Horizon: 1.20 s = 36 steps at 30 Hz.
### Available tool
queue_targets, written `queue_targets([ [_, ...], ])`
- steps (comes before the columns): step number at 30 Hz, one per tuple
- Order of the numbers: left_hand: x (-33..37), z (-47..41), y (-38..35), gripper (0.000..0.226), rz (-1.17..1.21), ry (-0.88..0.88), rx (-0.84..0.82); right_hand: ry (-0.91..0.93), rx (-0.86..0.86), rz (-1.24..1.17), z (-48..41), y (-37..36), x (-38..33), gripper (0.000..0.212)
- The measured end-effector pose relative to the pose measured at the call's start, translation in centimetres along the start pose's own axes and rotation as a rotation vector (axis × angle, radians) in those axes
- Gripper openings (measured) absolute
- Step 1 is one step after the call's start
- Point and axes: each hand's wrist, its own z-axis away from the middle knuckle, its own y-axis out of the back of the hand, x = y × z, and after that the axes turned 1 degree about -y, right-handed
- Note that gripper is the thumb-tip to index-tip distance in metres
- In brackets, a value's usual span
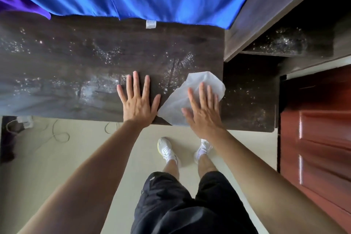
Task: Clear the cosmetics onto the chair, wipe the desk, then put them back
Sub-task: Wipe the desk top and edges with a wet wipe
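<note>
White wipe is pinned under the right hand, fingers straight, at the near right end of the desk on my head-cam feed. Just beside it the left hand lies spread, holding nothing. From there the desk runs long leftward (cosmetics nowhere in view), so I'd sweep left.

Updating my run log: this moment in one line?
phase: wiping | right hand presses wipe | left hand flat on desk

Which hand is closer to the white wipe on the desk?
Right. The right hand presses flat on top of the white wipe. The left hand lies flat on the bare desk, just beside the wipe's left corner.
</note>
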Motion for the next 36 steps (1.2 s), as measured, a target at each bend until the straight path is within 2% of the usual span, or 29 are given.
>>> queue_targets([
  [3,-0.4,-0.2,-1.1,0.075,-0.023,-0.014,0.071,0.002,0.045,0.085,-3.6,0.6,1.3,0.071],
  [10,-0.7,-0.4,-1.2,0.072,-0.018,-0.019,0.125,0.090,0.003,0.192,-16.0,5.8,0.8,0.073],
  [14,-1.0,-0.3,-1.3,0.072,-0.024,-0.026,0.123,0.226,0.029,0.210,-12.9,3.9,-0.8,0.071],
  [18,-0.9,-0.4,-1.3,0.073,-0.010,-0.038,0.134,0.413,-0.011,0.246,-7.0,2.0,1.8,0.071],
  [20,-0.9,-0.4,-1.4,0.072,-0.012,-0.028,0.149,0.389,-0.013,0.246,-7.0,2.4,2.8,0.072],
  [24,-0.9,-0.6,-1.4,0.071,-0.021,-0.039,0.169,0.118,0.051,0.171,-12.5,4.3,1.7,0.074],
  [26,-0.8,-0.5,-1.3,0.070,-0.018,-0.039,0.177,0.045,0.071,0.124,-15.7,5.4,0.0,0.076],
  [30,-1.0,-0.4,-1.3,0.069,-0.012,-0.047,0.176,0.091,0.064,0.137,-17.1,5.2,-2.5,0.075],
  [33,-0.8,-0.4,-1.0,0.069,-0.007,-0.051,0.165,0.209,0.047,0.170,-14.4,4.0,-2.3,0.073],
  [36,-0.7,-0.4,-0.9,0.071,0.000,-0.039,0.140,0.246,0.075,0.199,-10.3,2.3,-0.5,0.072],
])
